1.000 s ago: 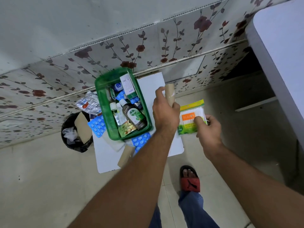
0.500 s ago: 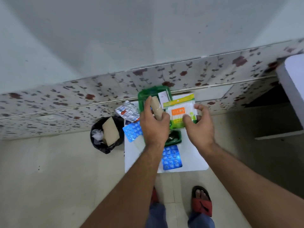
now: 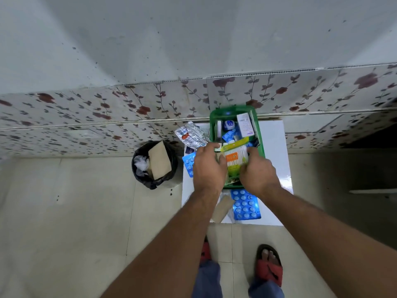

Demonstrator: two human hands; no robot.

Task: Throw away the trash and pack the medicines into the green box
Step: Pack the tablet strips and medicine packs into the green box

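The green box (image 3: 234, 110) stands on a small white table (image 3: 275, 155) against the tiled wall, filled with several medicine packs and a white carton (image 3: 246, 124). Both hands hover over its near half. My right hand (image 3: 258, 174) holds a cotton-swab packet (image 3: 235, 158) with a yellow-green edge and orange label. My left hand (image 3: 209, 166) grips a beige roll (image 3: 219, 157), mostly hidden by the fingers, and touches the packet's left side. A blue blister pack (image 3: 245, 204) and a beige strip (image 3: 222, 208) lie on the table's near edge.
A black-lined trash bin (image 3: 154, 164) with a cardboard piece and crumpled plastic sits on the floor left of the table. A silver foil pack (image 3: 191, 135) and another blue blister (image 3: 189, 164) lie left of the box. My feet in red sandals stand below.
Both hands have lowered toward the green box, bringing the swab packet down over its near half. The beige roll is now nearly hidden in my left hand.
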